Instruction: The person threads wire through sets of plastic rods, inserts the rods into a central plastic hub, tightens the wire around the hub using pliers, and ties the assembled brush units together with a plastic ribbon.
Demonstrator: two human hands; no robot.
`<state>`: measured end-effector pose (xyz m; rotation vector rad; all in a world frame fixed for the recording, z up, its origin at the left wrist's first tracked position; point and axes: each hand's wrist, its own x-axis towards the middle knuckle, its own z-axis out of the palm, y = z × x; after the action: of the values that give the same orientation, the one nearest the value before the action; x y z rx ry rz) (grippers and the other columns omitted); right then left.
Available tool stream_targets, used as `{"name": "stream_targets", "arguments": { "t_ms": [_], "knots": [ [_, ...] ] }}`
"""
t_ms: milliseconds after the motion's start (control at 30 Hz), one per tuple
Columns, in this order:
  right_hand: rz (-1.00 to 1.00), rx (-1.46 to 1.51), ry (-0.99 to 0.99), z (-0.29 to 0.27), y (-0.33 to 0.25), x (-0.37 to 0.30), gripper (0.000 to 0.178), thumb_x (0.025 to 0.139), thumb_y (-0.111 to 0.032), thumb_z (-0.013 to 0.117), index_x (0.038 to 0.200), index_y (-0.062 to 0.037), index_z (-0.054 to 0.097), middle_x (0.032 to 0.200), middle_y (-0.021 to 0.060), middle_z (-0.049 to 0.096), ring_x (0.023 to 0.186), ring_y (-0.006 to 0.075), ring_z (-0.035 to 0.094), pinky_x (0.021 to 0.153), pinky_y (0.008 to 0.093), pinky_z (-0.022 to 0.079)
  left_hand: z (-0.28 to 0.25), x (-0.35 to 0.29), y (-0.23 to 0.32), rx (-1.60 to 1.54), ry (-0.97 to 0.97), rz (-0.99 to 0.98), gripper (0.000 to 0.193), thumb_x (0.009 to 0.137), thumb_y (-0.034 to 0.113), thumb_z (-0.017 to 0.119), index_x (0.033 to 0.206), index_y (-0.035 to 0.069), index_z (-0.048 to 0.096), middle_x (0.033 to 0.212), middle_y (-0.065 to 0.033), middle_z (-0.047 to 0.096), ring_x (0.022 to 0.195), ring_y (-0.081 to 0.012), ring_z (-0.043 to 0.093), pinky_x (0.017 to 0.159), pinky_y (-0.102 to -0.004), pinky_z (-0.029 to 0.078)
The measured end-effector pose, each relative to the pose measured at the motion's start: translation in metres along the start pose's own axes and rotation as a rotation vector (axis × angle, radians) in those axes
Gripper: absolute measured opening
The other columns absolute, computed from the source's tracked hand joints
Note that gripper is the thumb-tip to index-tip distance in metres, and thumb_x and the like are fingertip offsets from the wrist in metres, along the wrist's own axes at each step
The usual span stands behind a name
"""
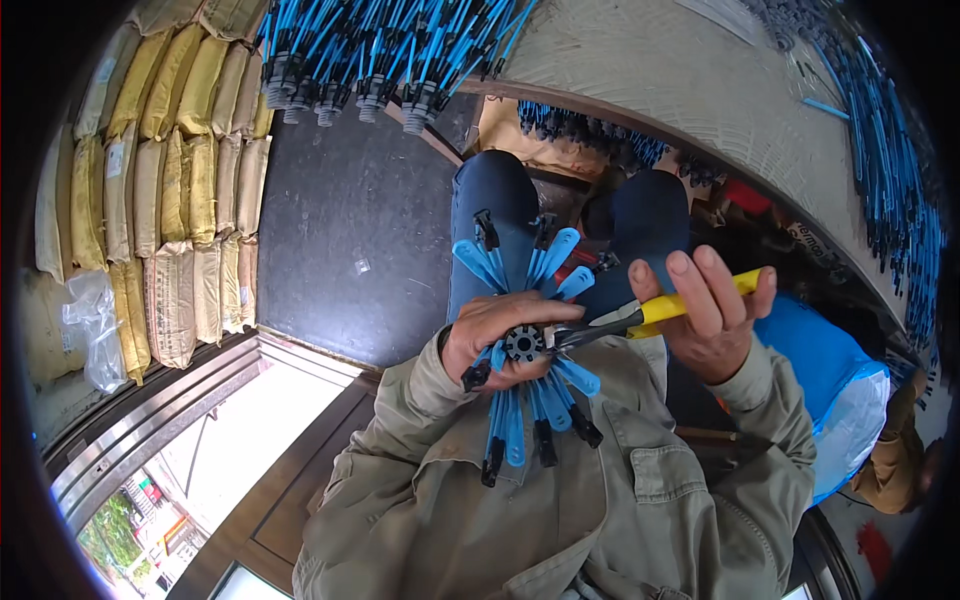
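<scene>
In front of my torso, my left hand point(490, 335) is closed around a round grey-black hub point(524, 343). Blue plastic arms point(560, 255) with black clip-like ends fan out from it on several sides. My right hand point(715, 315) holds pliers with yellow handles point(690, 304), fingers on the upper side of the grips. The dark jaws of the pliers point(575, 336) reach the right edge of the hub, close to my left fingertips. Whether the jaws bite on a part there, I cannot tell.
At the upper left a table edge holds a pile of similar blue-armed pieces point(390, 60). More blue pieces point(885, 180) lie along the right of the pale tabletop point(670, 70). Stacked sacks point(175, 190) line the left wall. A blue bag point(815, 360) stands at my right.
</scene>
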<state>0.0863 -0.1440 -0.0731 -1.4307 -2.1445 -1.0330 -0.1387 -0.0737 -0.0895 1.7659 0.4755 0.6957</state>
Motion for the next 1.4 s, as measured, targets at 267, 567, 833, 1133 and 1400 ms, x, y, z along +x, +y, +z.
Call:
{"name": "stream_targets", "arguments": {
  "t_ms": [267,567,833,1133,1400],
  "knots": [
    [0.023,0.522,-0.481,-0.038,0.013,0.009,0.042,0.067,-0.014,0.073,0.104,-0.0057,0.056,0.107,0.0074,0.053,0.084,0.0235,0.056,0.069,0.0396,0.045,-0.002,-0.005,0.000,0.018,-0.058,-0.059,0.037,0.068,0.009,0.070,0.103,-0.002,0.063,0.080,-0.0126,0.064,0.071,-0.0228,0.064,0.063,-0.0296,0.049],
    [0.493,2.107,-1.679,-0.012,0.054,0.013,0.030,0.080,-0.026,0.068,0.087,-0.0019,0.053,0.102,0.0148,0.058,0.067,0.0193,0.062,0.055,0.0285,0.049,-0.004,0.003,0.003,-0.113,-0.213,-0.023,0.060,0.064,0.031,0.079,0.109,-0.003,0.059,0.083,-0.0135,0.064,0.072,-0.0227,0.062,0.064,-0.0320,0.048],
    [0.602,2.384,-1.326,-0.007,0.042,0.001,0.023,0.082,-0.023,0.066,0.088,-0.0039,0.055,0.099,0.0150,0.058,0.072,0.0198,0.063,0.057,0.0291,0.050,-0.008,-0.004,-0.014,-0.278,-0.254,0.088,0.060,0.064,0.023,0.080,0.114,0.001,0.056,0.096,-0.0120,0.062,0.085,-0.0241,0.061,0.075,-0.0321,0.047],
    [0.098,0.733,-0.647,-0.028,0.014,0.000,0.028,0.069,-0.010,0.064,0.097,-0.0053,0.060,0.106,0.0141,0.054,0.088,0.0271,0.058,0.070,0.0370,0.047,0.001,-0.010,0.000,-0.228,0.025,-0.056,0.055,0.066,0.021,0.080,0.111,0.000,0.057,0.096,-0.0114,0.063,0.088,-0.0237,0.063,0.078,-0.0313,0.048],
    [0.084,0.433,-0.363,-0.019,0.011,0.007,0.023,0.070,-0.011,0.065,0.091,-0.0040,0.059,0.107,0.0135,0.055,0.089,0.0287,0.059,0.071,0.0369,0.048,0.000,-0.006,0.007,-0.094,0.009,-0.132,0.062,0.063,0.019,0.081,0.117,0.002,0.057,0.094,-0.0107,0.064,0.086,-0.0216,0.063,0.076,-0.0301,0.048]
  ]
}}
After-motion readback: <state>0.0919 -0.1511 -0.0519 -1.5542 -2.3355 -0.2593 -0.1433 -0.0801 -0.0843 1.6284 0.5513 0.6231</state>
